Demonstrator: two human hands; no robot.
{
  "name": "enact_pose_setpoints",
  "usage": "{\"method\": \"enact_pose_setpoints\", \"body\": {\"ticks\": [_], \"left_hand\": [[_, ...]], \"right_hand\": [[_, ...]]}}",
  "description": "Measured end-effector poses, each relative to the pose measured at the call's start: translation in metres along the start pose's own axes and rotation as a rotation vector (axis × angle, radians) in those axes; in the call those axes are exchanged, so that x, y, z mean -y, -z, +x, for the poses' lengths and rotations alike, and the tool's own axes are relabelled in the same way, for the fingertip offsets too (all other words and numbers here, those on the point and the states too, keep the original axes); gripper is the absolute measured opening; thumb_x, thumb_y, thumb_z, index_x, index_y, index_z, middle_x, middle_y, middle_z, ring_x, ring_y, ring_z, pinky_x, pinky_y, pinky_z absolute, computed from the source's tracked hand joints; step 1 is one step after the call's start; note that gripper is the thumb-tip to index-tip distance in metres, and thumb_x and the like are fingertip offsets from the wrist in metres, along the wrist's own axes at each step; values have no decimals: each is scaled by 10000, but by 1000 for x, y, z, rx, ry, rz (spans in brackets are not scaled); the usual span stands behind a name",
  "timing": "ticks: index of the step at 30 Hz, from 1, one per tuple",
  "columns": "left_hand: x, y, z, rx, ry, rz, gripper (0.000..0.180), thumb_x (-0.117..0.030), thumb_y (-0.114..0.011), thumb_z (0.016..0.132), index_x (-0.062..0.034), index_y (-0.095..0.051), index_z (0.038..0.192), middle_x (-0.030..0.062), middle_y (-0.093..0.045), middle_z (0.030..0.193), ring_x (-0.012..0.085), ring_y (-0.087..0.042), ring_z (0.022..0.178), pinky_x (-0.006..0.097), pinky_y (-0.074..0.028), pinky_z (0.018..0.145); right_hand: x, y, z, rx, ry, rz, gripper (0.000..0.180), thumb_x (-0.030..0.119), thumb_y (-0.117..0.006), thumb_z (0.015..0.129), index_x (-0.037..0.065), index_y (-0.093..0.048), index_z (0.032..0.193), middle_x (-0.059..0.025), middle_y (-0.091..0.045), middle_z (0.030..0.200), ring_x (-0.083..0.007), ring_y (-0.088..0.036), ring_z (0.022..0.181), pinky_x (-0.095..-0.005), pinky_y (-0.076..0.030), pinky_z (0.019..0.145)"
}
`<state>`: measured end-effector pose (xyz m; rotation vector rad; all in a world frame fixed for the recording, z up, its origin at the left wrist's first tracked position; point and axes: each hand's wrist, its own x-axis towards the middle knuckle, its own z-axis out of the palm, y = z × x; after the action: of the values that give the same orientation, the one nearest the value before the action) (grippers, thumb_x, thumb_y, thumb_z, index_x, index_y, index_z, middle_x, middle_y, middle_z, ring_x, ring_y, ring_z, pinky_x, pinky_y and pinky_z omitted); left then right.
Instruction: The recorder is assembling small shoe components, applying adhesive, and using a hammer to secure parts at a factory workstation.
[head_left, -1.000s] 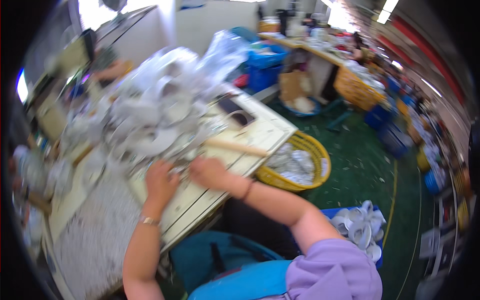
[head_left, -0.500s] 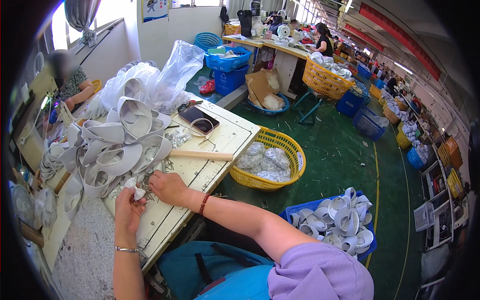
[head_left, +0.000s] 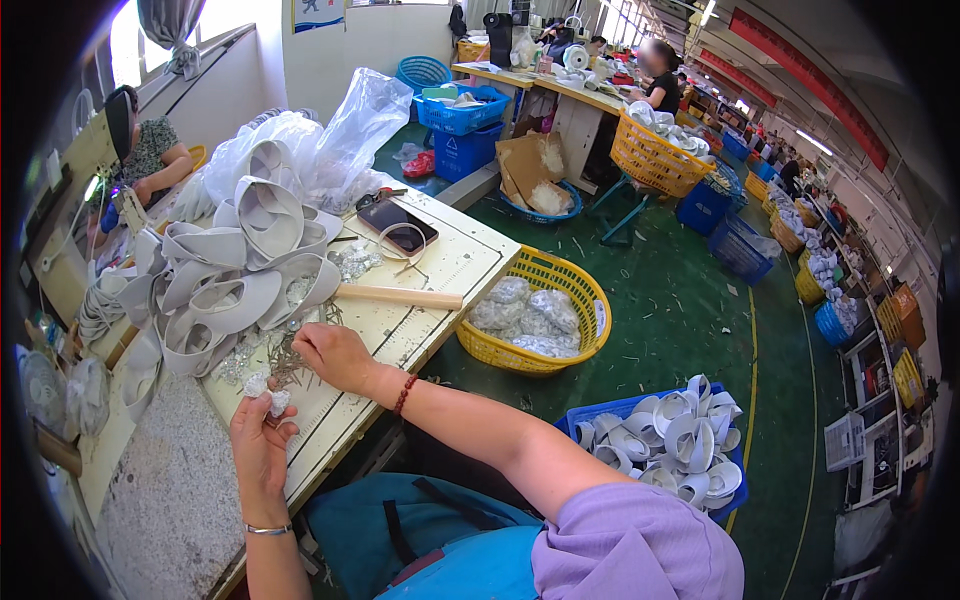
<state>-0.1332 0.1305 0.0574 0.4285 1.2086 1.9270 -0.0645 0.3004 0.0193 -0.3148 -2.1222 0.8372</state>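
Observation:
Between the thumb and fingers of my left hand [head_left: 262,445] is a small white glittery piece [head_left: 279,402], perhaps a rhinestone ornament; a second whitish lump [head_left: 256,383] shows just above the fingertips. My right hand [head_left: 338,358], with a beaded bracelet at the wrist, is closed over the edge of a heap of thin brownish pin-like bits [head_left: 290,362]. Whatever its fingers pinch, if anything, is hidden. Clear sparkly pieces [head_left: 238,362] lie beside the heap. Behind the hands rises a large pile of pale grey looped straps [head_left: 235,300].
On the table [head_left: 455,265] lie a wooden stick [head_left: 400,297] and a phone [head_left: 402,228]. Clear plastic bags [head_left: 360,125] stand at the back. Right of the table are a yellow basket [head_left: 590,345] of bagged pieces and a blue crate [head_left: 735,492] of straps. A co-worker [head_left: 160,150] sits far left.
My left hand has come slightly down and nearer with the white piece, away from my right hand. The right hand has shifted little, and more of the pin heap shows.

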Motion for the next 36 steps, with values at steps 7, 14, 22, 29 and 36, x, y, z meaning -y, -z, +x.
{"method": "enact_pose_setpoints", "body": {"ticks": [7, 14, 22, 29, 36], "left_hand": [[17, 24, -5, -140, -37, 38, 189, -106, -532, 878, -18, -579, 1039, 43, -610, 788, 120, -579, 589, 203, -472, 471], [25, 24, -2, -133, -94, 194, 183, -92, -543, 868, -5, -598, 1020, 32, -605, 786, 96, -562, 569, 184, -472, 480], [27, 24, 0, -147, -113, 276, 183, -104, -544, 868, 0, -600, 1008, 29, -603, 778, 91, -553, 561, 181, -480, 487], [30, 21, -6, -175, -141, 252, 191, -108, -533, 872, 3, -594, 1015, 35, -598, 772, 99, -560, 570, 189, -493, 505], [28, 17, -9, -208, -171, 204, 194, -128, -524, 892, 13, -588, 1008, 48, -603, 795, 116, -584, 611, 205, -502, 515]], "right_hand": [[14, 1, -6, 169, 63, -353, 165, 218, -578, 812, 54, -581, 802, -106, -571, 806, -307, -592, 704, -399, -479, 617], [-4, -7, -4, 206, 155, -388, 123, 174, -577, 794, 51, -586, 799, -109, -554, 810, -290, -594, 689, -388, -486, 592], [-1, -9, -3, 141, 144, -427, 102, 55, -540, 709, 28, -553, 807, -125, -564, 820, -263, -606, 704, -354, -501, 597], [-2, -8, -6, 8, 136, -242, 86, 137, -539, 804, 52, -552, 805, -109, -568, 749, -276, -599, 679, -370, -491, 586], [7, 3, -3, -96, 109, 41, 58, 102, -588, 779, 49, -563, 780, -95, -579, 741, -253, -598, 647, -357, -478, 572]]}}
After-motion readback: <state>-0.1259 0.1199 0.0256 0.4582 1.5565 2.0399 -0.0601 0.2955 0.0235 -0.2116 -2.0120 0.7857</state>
